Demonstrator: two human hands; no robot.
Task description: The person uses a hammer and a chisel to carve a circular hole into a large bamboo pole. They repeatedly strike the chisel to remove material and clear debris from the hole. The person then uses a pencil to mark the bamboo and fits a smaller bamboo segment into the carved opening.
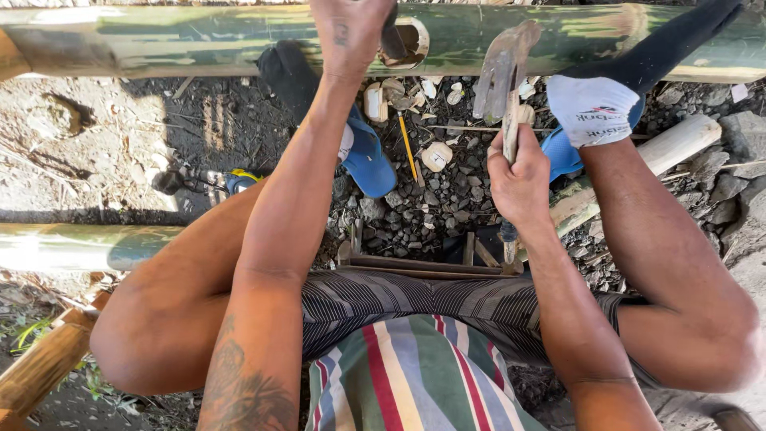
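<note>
A thick green bamboo pole (199, 40) lies across the top of the view, with a round hole (407, 41) cut in it. My left hand (351, 28) reaches up to the pole and grips a dark tool beside the hole; most of the tool is hidden. My right hand (520, 183) is closed around the wooden handle of a hammer (504, 76), whose worn metal head is raised just right of the hole. I sit with knees spread, feet in socks and blue sandals (369, 160) against the pole.
Pale bamboo chips (436, 156) and a yellow pencil (408, 148) lie on the gravel between my feet. A second bamboo pole (72, 246) lies at the left, another cut piece (678, 142) at the right. A small wooden stool edge (423, 263) shows under me.
</note>
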